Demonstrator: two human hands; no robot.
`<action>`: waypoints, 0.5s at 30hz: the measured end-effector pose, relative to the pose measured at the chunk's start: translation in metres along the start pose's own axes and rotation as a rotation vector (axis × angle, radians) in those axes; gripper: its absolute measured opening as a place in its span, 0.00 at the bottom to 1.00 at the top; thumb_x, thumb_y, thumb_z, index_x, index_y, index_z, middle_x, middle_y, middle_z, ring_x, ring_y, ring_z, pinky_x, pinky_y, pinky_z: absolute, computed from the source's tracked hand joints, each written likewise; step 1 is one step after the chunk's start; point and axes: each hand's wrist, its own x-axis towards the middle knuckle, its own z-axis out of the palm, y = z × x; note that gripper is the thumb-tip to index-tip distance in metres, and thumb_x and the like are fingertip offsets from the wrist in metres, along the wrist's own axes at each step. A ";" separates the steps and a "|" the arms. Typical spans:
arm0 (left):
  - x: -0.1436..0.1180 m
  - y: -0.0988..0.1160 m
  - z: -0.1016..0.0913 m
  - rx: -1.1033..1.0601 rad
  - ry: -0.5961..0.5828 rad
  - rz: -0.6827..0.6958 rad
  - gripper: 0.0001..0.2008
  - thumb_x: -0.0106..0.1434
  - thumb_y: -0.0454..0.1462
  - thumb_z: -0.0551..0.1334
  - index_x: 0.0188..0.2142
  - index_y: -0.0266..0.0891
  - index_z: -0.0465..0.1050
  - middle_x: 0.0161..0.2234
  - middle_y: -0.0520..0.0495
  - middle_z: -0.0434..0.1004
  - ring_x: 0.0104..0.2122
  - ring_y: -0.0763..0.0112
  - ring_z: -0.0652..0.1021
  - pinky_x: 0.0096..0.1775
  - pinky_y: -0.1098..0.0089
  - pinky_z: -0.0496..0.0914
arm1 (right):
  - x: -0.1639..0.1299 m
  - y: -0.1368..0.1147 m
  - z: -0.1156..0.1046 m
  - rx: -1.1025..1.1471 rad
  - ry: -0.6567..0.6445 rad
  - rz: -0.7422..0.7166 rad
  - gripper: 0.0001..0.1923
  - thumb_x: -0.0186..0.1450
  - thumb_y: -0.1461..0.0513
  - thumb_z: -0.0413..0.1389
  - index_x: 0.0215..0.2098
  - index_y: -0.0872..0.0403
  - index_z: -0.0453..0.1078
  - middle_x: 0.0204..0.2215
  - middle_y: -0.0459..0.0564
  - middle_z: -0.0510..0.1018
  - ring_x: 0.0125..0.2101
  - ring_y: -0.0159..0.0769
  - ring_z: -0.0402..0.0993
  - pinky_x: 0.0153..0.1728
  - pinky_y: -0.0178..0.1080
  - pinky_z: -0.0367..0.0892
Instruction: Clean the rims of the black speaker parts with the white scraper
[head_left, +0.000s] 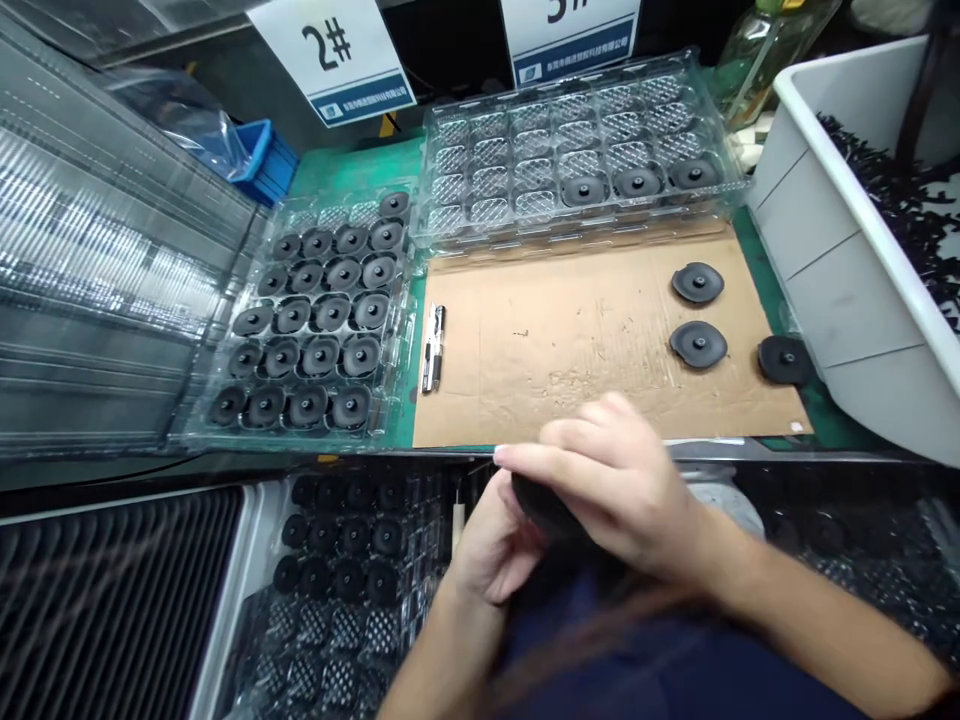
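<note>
Right hand (615,480) curls over a black part (546,508), gripping it against the cupped left hand (495,545)

1 head-worn camera looks forward and down from close above the fingers (562,468), across the bench (360,168).

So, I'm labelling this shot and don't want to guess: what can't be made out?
All in the head view:
Black part: full shape, covered by the hands.
Upper middle sign: number's top, cut off by the upper edge.
Pale bin: right side, cut off by the right edge.
</note>
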 end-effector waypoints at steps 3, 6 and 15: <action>-0.001 -0.002 -0.002 0.015 0.040 0.011 0.22 0.50 0.47 0.69 0.42 0.38 0.74 0.40 0.47 0.78 0.41 0.65 0.77 0.43 0.71 0.72 | 0.008 -0.002 0.004 -0.125 -0.184 -0.006 0.12 0.67 0.65 0.48 0.45 0.52 0.71 0.32 0.46 0.78 0.30 0.33 0.69 0.32 0.39 0.55; -0.001 -0.003 -0.001 0.051 0.004 0.033 0.25 0.50 0.48 0.69 0.45 0.39 0.74 0.43 0.45 0.77 0.44 0.60 0.76 0.47 0.66 0.70 | 0.010 -0.001 0.006 -0.199 -0.167 0.044 0.13 0.67 0.65 0.49 0.46 0.51 0.71 0.31 0.46 0.78 0.31 0.33 0.68 0.33 0.40 0.53; -0.007 0.010 0.000 0.046 -0.056 0.101 0.32 0.49 0.48 0.69 0.53 0.47 0.67 0.56 0.43 0.67 0.51 0.57 0.73 0.51 0.65 0.67 | -0.016 0.070 0.019 -0.037 -0.038 0.381 0.13 0.66 0.60 0.51 0.46 0.48 0.73 0.36 0.46 0.79 0.32 0.32 0.72 0.35 0.37 0.61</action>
